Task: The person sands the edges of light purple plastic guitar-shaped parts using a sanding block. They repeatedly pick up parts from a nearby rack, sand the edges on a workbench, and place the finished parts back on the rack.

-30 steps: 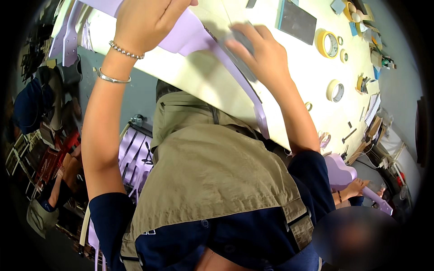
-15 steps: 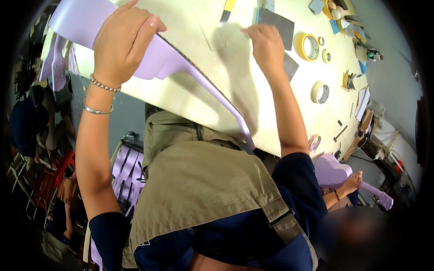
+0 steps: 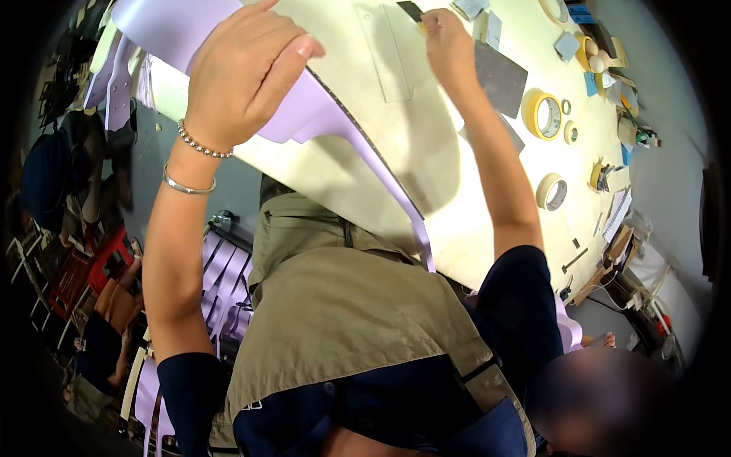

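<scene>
A lilac guitar (image 3: 282,122) lies on its side along the table's near left edge, its neck (image 3: 388,179) running down toward my apron. Across the upper side of its body rests my left hand (image 3: 244,76), with fingers curled over it and the thumb pointing right. Farther right, over the tabletop, my right hand (image 3: 451,49) is closed on a small flat black-and-yellow tool (image 3: 410,11). Its dark end sticks out left of my fingers; the exact kind is unclear. A clear rectangular plate (image 3: 384,61) lies between the guitar and my right hand.
Grey sheets (image 3: 499,78) lie beside my right forearm. Beyond are yellow tape rolls (image 3: 544,115), a cream tape roll (image 3: 552,191) and boxes along the far right edge. Lilac guitars hang on a rack (image 3: 225,274) at my lower left. A co-worker's hand (image 3: 605,340) shows at lower right.
My right hand has reached up and closed on the black-and-yellow tool that lay on the table. My left hand stays on the guitar; the whole view has shifted slightly.
</scene>
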A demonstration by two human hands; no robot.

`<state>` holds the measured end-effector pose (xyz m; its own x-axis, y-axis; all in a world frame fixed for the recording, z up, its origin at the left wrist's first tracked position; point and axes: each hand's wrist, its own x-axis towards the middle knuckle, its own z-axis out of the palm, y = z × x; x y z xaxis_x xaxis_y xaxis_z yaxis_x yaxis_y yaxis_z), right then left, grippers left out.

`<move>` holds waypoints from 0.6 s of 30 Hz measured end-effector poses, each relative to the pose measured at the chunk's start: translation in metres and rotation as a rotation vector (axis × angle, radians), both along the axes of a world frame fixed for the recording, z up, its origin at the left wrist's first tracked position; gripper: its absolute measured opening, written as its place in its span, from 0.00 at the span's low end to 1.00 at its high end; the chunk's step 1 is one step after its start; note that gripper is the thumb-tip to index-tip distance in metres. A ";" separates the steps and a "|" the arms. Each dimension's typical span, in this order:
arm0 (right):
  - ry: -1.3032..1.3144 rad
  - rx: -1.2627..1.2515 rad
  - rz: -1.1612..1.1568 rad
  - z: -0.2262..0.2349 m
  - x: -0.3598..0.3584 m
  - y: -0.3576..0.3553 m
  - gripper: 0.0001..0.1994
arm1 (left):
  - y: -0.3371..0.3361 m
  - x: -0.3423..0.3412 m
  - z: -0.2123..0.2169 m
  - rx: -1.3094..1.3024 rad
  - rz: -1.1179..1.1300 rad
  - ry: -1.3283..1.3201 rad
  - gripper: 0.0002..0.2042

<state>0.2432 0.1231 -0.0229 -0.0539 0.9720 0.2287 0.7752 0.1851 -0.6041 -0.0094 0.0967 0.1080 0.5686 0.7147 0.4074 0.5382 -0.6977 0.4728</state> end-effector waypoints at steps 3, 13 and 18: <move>-0.141 0.058 -0.136 -0.009 -0.035 -0.029 0.23 | -0.017 -0.006 -0.002 0.214 0.017 -0.067 0.08; 0.714 -0.784 -0.063 0.031 0.010 -0.077 0.23 | -0.143 0.035 -0.087 -1.491 0.289 -0.756 0.15; 1.019 -0.943 0.017 0.047 0.015 -0.144 0.21 | -0.121 0.069 -0.098 -1.568 0.324 -1.250 0.28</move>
